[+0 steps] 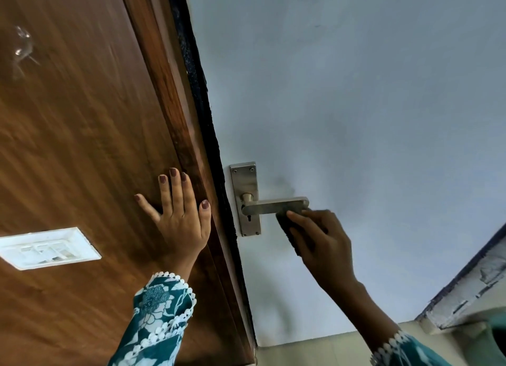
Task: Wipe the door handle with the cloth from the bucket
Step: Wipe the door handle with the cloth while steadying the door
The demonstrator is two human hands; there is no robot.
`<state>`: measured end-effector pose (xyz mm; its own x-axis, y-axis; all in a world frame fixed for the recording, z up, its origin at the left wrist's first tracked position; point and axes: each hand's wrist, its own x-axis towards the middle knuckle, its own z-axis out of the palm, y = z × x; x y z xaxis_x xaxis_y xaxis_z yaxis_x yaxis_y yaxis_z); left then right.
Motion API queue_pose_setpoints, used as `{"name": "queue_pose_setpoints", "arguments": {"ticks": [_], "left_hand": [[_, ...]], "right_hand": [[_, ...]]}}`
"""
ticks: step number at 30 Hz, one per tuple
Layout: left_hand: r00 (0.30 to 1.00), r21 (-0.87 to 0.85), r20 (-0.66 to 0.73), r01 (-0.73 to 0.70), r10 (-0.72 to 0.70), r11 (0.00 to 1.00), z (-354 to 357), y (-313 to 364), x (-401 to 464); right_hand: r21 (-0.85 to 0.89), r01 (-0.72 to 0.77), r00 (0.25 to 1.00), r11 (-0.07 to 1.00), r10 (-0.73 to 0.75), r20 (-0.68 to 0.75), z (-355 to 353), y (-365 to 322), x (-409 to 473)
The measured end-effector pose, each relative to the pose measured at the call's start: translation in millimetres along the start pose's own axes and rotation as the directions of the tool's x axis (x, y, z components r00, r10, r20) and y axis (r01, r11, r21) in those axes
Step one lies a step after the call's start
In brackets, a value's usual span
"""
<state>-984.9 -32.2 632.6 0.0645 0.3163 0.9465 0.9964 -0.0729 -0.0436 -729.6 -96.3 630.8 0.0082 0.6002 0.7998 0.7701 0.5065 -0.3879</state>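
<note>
right hand [323, 245]: fingers closed on dark cloth [284, 223], pressed under door handle [276, 204] (metal lever). left hand [179, 215]: fingers spread flat on wooden panel [82, 133].

Mostly hidden cloth
Dark cloth [284, 223] largely covered by right hand [320, 245]; wooden panel [82, 119] motion-blurred; sleeves cut off.

The pale blue-grey painted door [356, 92] carries a brushed steel lever handle [276, 204] on a tall rectangular steel backplate [244, 179]. The backplate sits near the door's left edge, beside the dark frame strip [202, 97]. Left of that strip, a brown wood-grain panel [82, 146] carries a white rectangular switch plate [49, 248].
</note>
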Motion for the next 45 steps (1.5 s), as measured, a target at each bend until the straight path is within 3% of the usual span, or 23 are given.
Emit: {"name": "queue_pose_setpoints", "arguments": {"ticks": [2, 4, 8, 11, 18, 25, 35, 41, 45], "left_hand": [[1.000, 0.002, 0.002, 0.002, -0.002, 1.000, 0, 0, 1], [1.000, -0.004, 0.009, -0.002, 0.002, 1.000, -1, 0, 1], [1.000, -0.008, 0.014, -0.002, 0.003, 1.000, -3, 0, 1], [1.000, -0.013, 0.022, 0.007, -0.007, 1.000, -3, 0, 1], [1.000, -0.022, 0.006, 0.014, -0.014, 1.000, -2, 1, 1], [1.000, -0.021, -0.026, -0.002, 0.001, 1.000, -1, 1, 1], [0.998, -0.006, -0.058, 0.014, -0.014, 1.000, 5, 2, 1], [0.998, 0.002, -0.059, 0.017, -0.017, 1.000, 6, 3, 0], [0.998, -0.005, -0.058, 0.017, -0.017, 1.000, 5, 3, 0]], "right_hand": [[0.058, 0.007, 0.999, 0.998, -0.004, -0.050, -5, -17, 23], [0.042, 0.045, 0.999, 0.998, -0.046, 0.001, 2, -35, 46], [-0.252, 0.165, 0.931, 0.953, -0.066, 0.359, 42, -59, 46], [-0.345, 0.228, 0.888, 0.911, -0.049, 0.457, 56, -56, 30], [-0.383, 0.318, 0.887, 0.867, -0.131, 0.442, 65, -45, 40], [-0.398, 0.294, 0.889, 0.869, -0.096, 0.447, 66, -43, 47], [-0.374, 0.243, 0.847, 0.895, -0.008, 0.531, 17, 29, 63], [-0.403, 0.271, 0.904, 0.874, -0.088, 0.417, 48, -12, 52], [-0.372, 0.260, 0.899, 0.891, -0.082, 0.431, 78, -56, 47]]}}
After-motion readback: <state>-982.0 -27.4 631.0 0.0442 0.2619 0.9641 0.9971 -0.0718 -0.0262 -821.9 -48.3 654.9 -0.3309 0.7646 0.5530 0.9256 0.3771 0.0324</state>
